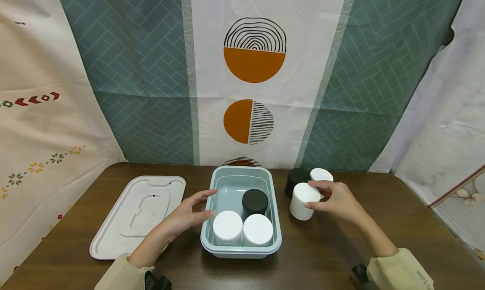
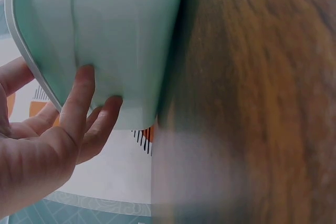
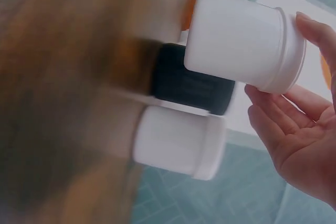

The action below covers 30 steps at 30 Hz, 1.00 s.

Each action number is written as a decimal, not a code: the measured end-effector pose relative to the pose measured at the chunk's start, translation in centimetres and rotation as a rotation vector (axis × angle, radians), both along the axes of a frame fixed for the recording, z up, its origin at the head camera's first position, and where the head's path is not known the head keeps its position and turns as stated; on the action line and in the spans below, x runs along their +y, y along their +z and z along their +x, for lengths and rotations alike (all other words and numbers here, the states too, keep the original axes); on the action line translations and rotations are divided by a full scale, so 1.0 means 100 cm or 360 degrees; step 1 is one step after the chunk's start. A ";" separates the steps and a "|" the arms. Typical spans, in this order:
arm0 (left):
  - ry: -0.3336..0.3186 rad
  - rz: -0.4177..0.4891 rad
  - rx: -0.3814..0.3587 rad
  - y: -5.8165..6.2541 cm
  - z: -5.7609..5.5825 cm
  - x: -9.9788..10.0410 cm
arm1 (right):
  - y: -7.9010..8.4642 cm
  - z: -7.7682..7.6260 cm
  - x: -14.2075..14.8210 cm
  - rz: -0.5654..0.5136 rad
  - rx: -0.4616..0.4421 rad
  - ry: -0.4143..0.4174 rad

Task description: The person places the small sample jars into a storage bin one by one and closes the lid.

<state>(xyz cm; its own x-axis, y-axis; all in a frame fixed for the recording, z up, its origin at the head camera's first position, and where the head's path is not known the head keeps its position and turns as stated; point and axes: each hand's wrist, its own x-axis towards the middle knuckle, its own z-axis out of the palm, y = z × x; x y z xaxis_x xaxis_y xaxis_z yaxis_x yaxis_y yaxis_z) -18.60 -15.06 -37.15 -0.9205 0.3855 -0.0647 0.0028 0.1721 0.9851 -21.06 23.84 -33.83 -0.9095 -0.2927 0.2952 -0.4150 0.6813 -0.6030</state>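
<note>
My right hand (image 1: 335, 199) pinches a white lidded jar (image 1: 303, 206) near its lid, between thumb and fingers. In the right wrist view this jar (image 3: 239, 40) looks raised off the table and slightly tilted. Behind it stand a black jar (image 1: 295, 180) and another white jar (image 1: 322, 174). My left hand (image 1: 185, 212) touches the left side of a pale blue-green tub (image 1: 278, 222). Seen from the left wrist, two fingertips (image 2: 84, 72) rest against its outer wall, with the thumb at the rim. Inside the tub, a black jar (image 1: 255, 201) stands behind two white jars (image 1: 227, 227) (image 1: 257, 229).
A white lid (image 1: 110, 239) lies flat on the brown table (image 1: 322, 256), left of the tub and partly behind my left forearm. Patterned cloth (image 1: 147, 71) hangs along the table's back edge. More cloth (image 1: 439, 134) hangs at the sides.
</note>
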 end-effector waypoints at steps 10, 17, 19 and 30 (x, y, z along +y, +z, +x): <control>0.0003 -0.0001 -0.0003 0.001 -0.001 -0.001 | 0.036 0.011 -0.012 -0.0138 0.0103 0.0031; 0.0015 -0.0007 -0.0003 0.001 -0.001 -0.001 | 0.053 0.008 -0.032 -0.0239 0.0051 0.0096; 0.0009 0.0005 -0.0007 0.000 -0.001 -0.001 | 0.055 0.006 -0.039 -0.0269 0.0041 0.0131; 0.0012 0.0010 -0.0012 0.000 0.001 0.001 | 0.057 -0.007 -0.084 -0.0398 0.0005 0.0287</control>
<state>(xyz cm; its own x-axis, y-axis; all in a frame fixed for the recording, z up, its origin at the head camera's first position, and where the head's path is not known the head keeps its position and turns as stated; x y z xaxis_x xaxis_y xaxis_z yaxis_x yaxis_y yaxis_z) -18.53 -14.99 -37.11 -0.9229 0.3787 -0.0689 -0.0056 0.1656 0.9862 -21.74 15.45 -28.11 -0.8485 -0.3671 0.3812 -0.5178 0.4272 -0.7412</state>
